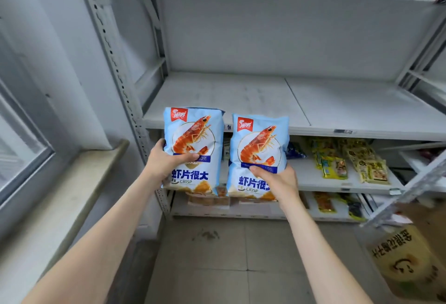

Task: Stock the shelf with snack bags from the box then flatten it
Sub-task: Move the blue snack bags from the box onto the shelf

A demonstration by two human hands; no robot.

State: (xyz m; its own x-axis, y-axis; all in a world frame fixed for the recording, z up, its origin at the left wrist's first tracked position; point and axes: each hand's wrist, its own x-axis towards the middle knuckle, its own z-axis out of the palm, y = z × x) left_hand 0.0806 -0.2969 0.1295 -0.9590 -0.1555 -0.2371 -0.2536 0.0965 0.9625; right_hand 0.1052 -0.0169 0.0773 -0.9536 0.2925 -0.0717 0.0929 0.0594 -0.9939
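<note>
The left hand [166, 158] grasps an upright light-blue plastic prawn-crisp bag [193, 134], thumb across its front, just at 9 o'clock from centre, and the right hand [277, 178] grasps a matching second bag [259, 144] beside it at 3 o'clock. Both bags are held before the front edge of the pale grey metal shelf board [337, 108] at 12 o'clock; the brown printed cardboard box [410, 267] sits at 4 o'clock, well apart.

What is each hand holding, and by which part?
The left hand grips the left bag by its left edge, thumb across the front. The right hand grips the right bag by its lower right edge, thumb on the front.
</note>
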